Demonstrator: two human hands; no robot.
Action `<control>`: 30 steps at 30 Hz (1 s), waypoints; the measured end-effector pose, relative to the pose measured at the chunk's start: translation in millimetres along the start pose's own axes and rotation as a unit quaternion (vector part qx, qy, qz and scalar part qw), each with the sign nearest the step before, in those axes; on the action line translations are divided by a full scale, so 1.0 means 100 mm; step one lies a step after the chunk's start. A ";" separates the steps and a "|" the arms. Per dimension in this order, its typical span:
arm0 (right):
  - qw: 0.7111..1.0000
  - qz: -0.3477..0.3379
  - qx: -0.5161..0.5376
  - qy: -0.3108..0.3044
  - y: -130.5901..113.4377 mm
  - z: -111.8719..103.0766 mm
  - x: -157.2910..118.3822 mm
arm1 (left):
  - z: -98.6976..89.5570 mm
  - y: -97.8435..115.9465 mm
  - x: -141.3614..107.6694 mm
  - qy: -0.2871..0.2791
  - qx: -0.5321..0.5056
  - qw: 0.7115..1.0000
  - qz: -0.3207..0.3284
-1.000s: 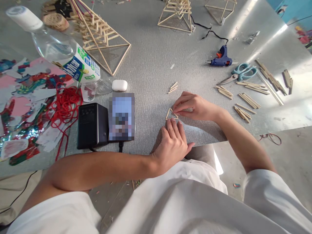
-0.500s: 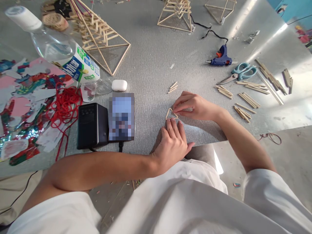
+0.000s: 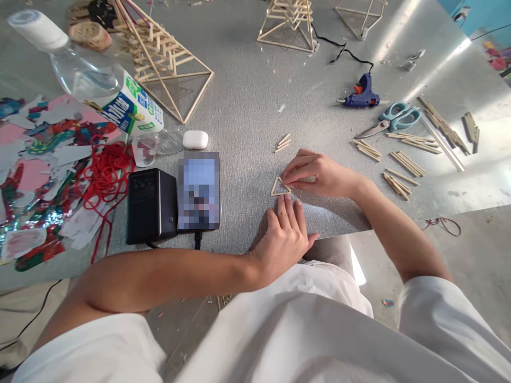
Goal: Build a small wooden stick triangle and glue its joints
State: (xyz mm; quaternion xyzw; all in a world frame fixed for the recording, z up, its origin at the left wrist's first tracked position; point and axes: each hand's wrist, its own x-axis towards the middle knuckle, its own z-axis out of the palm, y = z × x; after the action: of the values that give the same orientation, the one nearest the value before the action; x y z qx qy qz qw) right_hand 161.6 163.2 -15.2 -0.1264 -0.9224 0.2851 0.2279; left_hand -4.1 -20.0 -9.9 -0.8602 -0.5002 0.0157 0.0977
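A small triangle of thin wooden sticks [image 3: 275, 188] lies flat on the grey table [image 3: 239, 106] near its front edge. My right hand [image 3: 321, 174] reaches in from the right, its fingertips pinching the triangle's right corner. My left hand [image 3: 285, 234] rests flat on the table just below the triangle, fingertips a little short of its bottom stick, holding nothing. A few loose short sticks [image 3: 283, 142] lie just beyond the triangle.
Left of my hands stand a phone [image 3: 198, 190] and a black box [image 3: 151, 205], with an earbud case [image 3: 195, 139], a bottle [image 3: 91, 80] and red string [image 3: 106, 170]. To the right lie stick piles [image 3: 399, 165], scissors [image 3: 393, 118] and a glue gun [image 3: 361, 96]. Stick pyramids [image 3: 167, 58] stand at the back.
My left hand's fingertips have slid back off the triangle's bottom stick toward me. The right hand keeps its pinch in place.
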 end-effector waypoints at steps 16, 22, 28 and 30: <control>1.000 0.000 -0.010 0.005 0.01 -0.01 -0.01 | 0.03 0.01 0.01 0.032 0.032 0.999 0.007; 0.998 0.018 -0.029 0.046 -0.02 -0.05 -0.01 | 0.03 -0.03 -0.05 0.139 0.048 0.987 0.058; 0.973 0.120 -0.084 0.177 0.02 -0.10 -0.01 | -0.41 -0.24 -0.04 0.374 -0.053 0.894 0.241; 0.966 0.145 -0.095 0.194 0.06 -0.13 -0.03 | -0.70 -0.34 -0.15 0.389 -0.099 0.869 0.289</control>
State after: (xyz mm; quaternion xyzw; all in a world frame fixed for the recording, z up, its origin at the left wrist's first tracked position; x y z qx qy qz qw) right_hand 170.8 172.7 -10.4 -0.3331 -0.8549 0.1965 0.3458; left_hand -32.4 -27.3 64.1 -0.9080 -0.1494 -0.3424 0.1898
